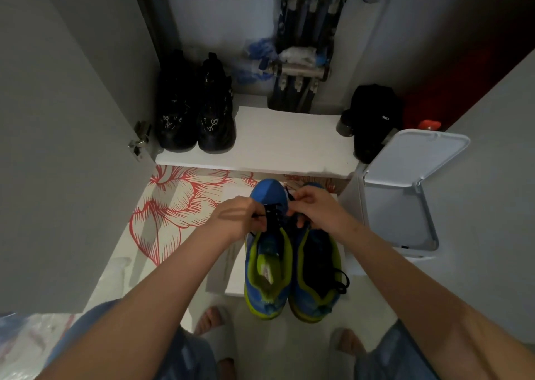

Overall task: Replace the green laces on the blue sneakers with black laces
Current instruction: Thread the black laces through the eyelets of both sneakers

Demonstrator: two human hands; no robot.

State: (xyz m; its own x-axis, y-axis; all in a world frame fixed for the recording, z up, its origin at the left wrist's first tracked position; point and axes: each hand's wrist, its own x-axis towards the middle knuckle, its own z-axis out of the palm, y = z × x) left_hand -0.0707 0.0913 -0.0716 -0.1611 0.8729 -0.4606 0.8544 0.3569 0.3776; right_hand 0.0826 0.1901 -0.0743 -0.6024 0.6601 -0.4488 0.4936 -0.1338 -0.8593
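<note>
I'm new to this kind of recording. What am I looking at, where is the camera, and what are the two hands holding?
There is no machine: one camera worn on a person's head looks down at their own bare hands. The left hand and right hand each pinch a thin black lace over the front of one of two blue sneakers with lime-green lining, standing side by side next to a red-and-white floral sheet. Behind them, a white shelf carries a pair of black sneakers; a white lidded bin stands to the right.
</note>
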